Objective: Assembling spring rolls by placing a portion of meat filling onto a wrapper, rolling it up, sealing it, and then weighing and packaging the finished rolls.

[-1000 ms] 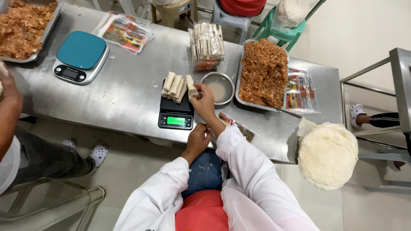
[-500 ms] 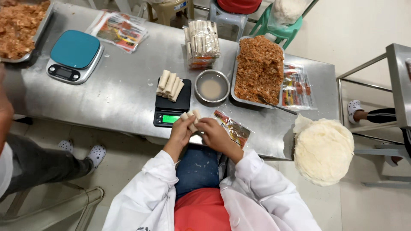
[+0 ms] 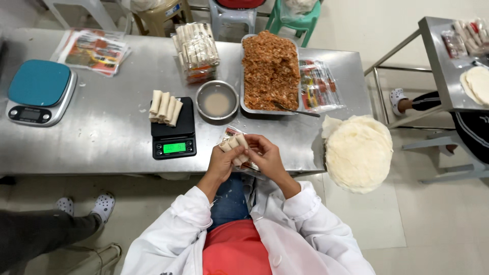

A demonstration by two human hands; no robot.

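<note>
Both hands (image 3: pixel 244 158) gripping pale roll (image 3: pixel 233 143), long axis tilted up-right

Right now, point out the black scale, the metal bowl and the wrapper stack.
black scale (image 3: pixel 173 133), head view, on its dark platform.
metal bowl (image 3: pixel 217 100), head view, on its rim.
wrapper stack (image 3: pixel 358 153), head view, on the top sheet.

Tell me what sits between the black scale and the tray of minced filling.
In the head view, a small round metal bowl of cloudy liquid stands on the steel table between the black scale and the filling tray.
</note>
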